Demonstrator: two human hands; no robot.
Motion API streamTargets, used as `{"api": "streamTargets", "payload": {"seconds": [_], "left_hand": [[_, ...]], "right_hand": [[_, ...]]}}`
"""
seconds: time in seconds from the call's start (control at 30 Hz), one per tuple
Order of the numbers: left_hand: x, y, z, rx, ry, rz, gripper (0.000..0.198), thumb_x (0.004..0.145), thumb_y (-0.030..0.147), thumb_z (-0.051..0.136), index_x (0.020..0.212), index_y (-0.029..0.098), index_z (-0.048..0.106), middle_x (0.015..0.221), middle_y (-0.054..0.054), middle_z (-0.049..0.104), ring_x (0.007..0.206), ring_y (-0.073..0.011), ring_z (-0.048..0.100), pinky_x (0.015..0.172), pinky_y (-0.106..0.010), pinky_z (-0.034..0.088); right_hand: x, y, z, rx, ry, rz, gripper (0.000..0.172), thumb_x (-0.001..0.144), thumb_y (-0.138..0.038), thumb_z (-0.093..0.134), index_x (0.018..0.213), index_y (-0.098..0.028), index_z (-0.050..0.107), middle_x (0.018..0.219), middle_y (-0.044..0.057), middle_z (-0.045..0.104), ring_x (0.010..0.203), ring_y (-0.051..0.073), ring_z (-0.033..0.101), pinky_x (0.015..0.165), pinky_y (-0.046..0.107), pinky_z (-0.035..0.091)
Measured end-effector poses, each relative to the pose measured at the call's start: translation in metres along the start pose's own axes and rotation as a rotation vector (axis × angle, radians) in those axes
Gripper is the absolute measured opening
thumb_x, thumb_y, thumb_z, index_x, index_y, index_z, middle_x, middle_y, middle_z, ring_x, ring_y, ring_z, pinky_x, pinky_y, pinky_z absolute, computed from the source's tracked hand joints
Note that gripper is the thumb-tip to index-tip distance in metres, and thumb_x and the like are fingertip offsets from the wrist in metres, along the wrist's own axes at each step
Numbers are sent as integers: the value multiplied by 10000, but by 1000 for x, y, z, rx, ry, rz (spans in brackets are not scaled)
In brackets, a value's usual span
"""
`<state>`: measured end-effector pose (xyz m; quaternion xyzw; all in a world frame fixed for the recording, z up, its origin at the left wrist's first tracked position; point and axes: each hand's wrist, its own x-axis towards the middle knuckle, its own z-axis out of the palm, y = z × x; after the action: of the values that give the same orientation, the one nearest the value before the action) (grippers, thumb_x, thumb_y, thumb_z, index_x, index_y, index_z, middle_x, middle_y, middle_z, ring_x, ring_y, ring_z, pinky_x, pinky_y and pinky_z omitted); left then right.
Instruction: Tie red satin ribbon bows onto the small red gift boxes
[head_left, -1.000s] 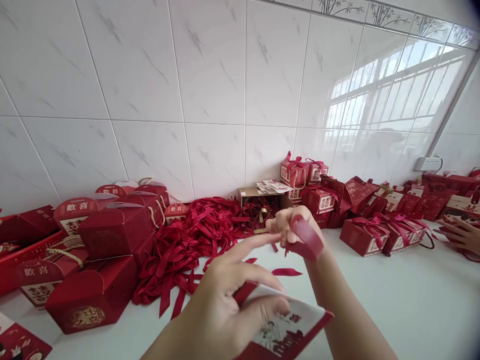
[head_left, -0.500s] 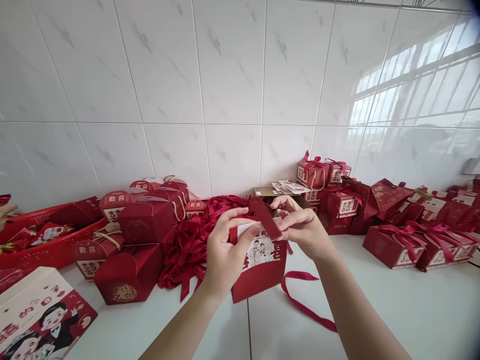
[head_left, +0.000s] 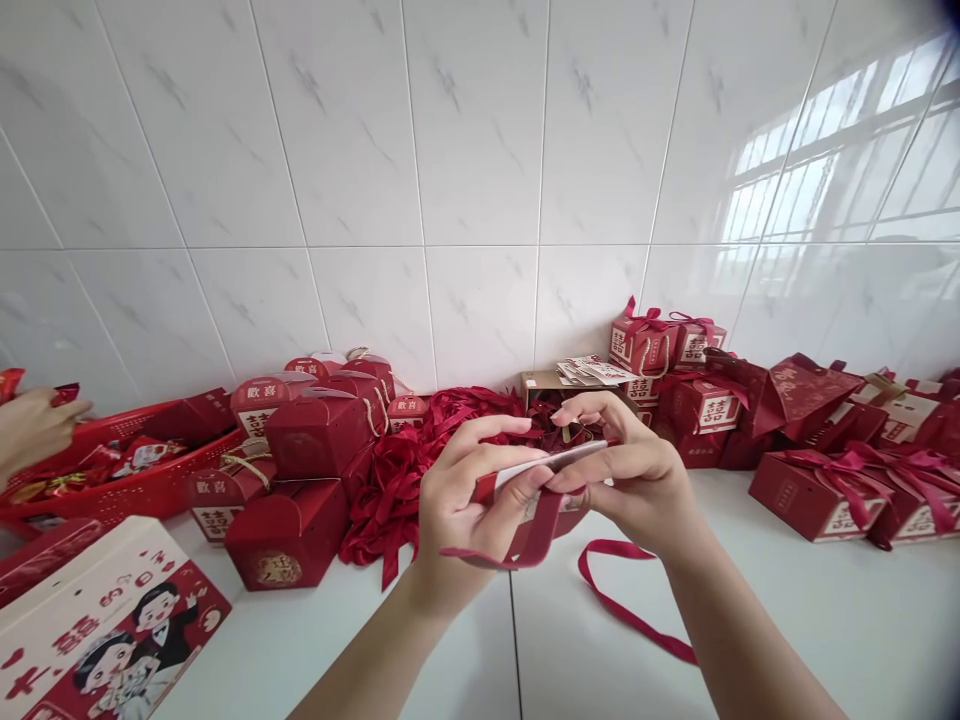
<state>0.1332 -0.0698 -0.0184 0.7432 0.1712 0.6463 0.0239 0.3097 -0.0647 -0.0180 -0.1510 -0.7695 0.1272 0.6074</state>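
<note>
Both my hands hold a small red gift box above the white table. Its pale top edge tips toward me, and its printed front is mostly hidden. My left hand grips the left side, thumb in front and fingers behind. On the right side, my right hand pinches the top edge and a red ribbon. That ribbon loops down over the front, its end crossing beneath my left thumb. Another stretch of red ribbon curves across the table below my right hand.
A heap of red ribbon lies behind my left hand. Red gift boxes are stacked left, with more bow-tied boxes right. Another person's hand holds something red over a red basket. A printed box lies front left.
The gift box has tilted so its printed front is largely out of sight. The ribbon now hangs in front of it. At the left, the other person's hand has come further into view.
</note>
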Motion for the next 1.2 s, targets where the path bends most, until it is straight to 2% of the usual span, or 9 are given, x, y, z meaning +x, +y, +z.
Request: {"api": "streamTargets", "payload": {"seconds": [0.2,0.33,0.37,0.5,0.57,0.7,0.83,1.03,1.2], "left_hand": [[0,6,1,-86,-43,-46,137,786,115,679,860,229,694,888,-32,702,993,-203,642,820,-339,554],[1,8,0,-74,-28,-57,102,791,153,684,853,231,704,839,-26,676,875,-175,649,701,-279,555],[1,7,0,-62,-23,-74,90,795,167,682,859,226,706,852,-30,659,823,-160,646,668,-265,549],[0,5,-3,-98,-67,-82,113,841,155,609,901,212,686,844,-25,624,751,-130,628,655,-257,534],[1,5,-6,-109,-84,-53,157,855,136,569,957,217,657,906,-35,642,859,-159,630,759,-300,531],[7,9,-19,-53,54,-154,254,809,144,624,1033,240,552,993,-35,591,985,-191,575,892,-355,482],[15,19,-37,-37,156,-121,313,757,95,667,941,270,484,905,-4,542,889,-178,581,831,-351,501],[18,30,-51,160,-242,-21,307,805,82,592,1051,261,634,1120,-62,616,1103,-233,572,957,-367,483],[17,36,-52,-53,-414,-174,243,831,126,565,1020,255,648,1186,-74,628,1159,-254,564,922,-359,522]], "right_hand": [[1,-3,-1,43,2,-3,156,737,-203,761,854,-301,728,995,45,607,1048,210,546,873,350,498],[0,-3,8,151,150,125,614,685,-225,807,1208,-353,513,923,1,632,904,171,601,793,318,522],[0,-3,11,189,162,181,652,676,-248,814,1228,-345,481,904,-3,637,860,168,611,749,309,530],[-1,-4,18,210,161,342,283,669,-322,809,858,-216,626,763,8,635,690,149,601,597,264,500],[-1,-5,19,145,205,343,247,665,-318,808,680,-184,601,674,3,607,633,137,571,559,256,465],[-1,-11,17,20,313,234,262,678,-257,797,619,-186,552,596,-13,566,572,130,544,505,255,426],[0,-17,16,-174,301,34,223,679,-198,790,638,-195,571,573,-8,568,541,143,549,476,275,434],[-1,-24,15,-301,163,-190,206,692,-189,785,689,-204,580,584,-1,582,534,152,547,509,314,440],[-2,-27,9,-363,34,-274,153,754,-194,719,719,-207,570,597,-10,582,524,143,557,550,326,430]]}}
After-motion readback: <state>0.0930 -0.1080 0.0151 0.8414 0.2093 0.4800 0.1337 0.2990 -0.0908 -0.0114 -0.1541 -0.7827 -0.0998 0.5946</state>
